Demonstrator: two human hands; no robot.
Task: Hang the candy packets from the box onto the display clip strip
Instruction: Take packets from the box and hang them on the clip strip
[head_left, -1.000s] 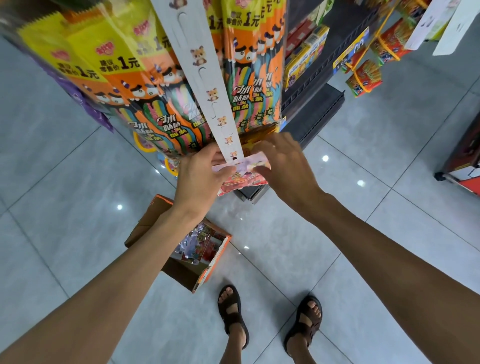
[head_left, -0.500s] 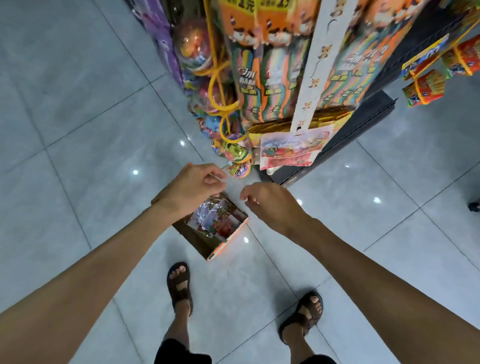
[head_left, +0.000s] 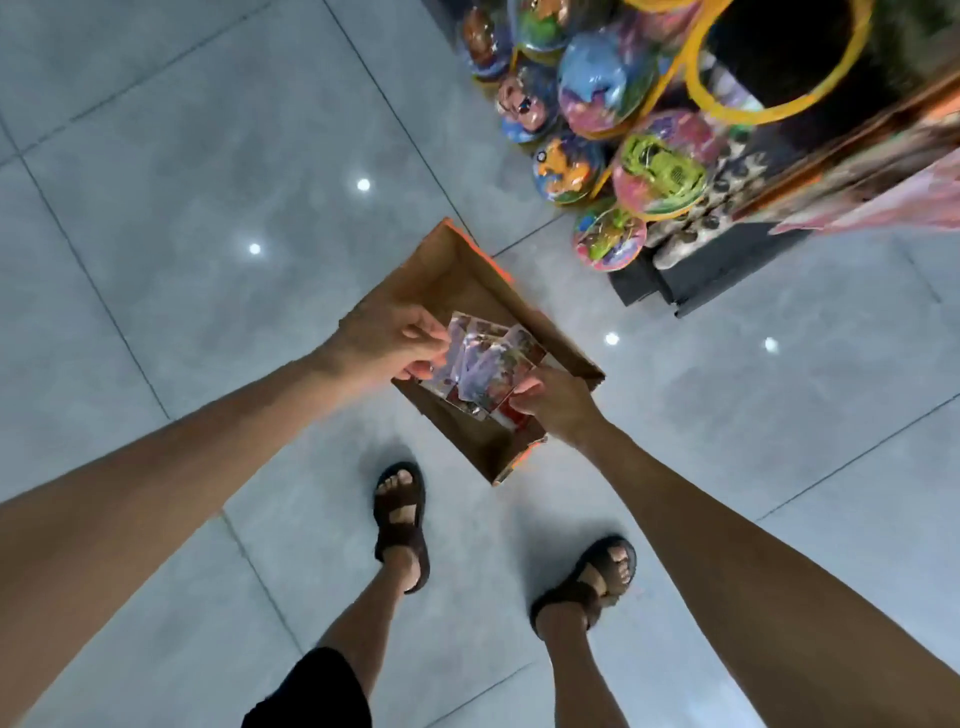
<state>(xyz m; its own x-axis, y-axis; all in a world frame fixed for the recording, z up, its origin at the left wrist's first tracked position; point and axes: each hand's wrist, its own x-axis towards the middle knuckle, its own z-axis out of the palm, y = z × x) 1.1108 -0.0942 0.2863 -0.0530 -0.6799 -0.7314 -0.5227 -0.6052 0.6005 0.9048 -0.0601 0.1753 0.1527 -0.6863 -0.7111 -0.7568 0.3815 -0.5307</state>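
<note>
The left hand (head_left: 389, 340) reaches over the box (head_left: 452, 260), fingers curled and pinching the edge of the candy packets (head_left: 483, 364) (probably to peel one off). These lie heaped in the box on the floor (head_left: 156, 208). The right hand (head_left: 563, 408) pinches their near corner, seemingly steadying them.

No text, number or brand can be read. The candy packets (head_left: 483, 364) in the box (head_left: 452, 270) carry coloured print too blurred to make out. The round toy packs (head_left: 608, 83) beyond the box's far right corner show only cartoon pictures, with no legible lettering.
</note>
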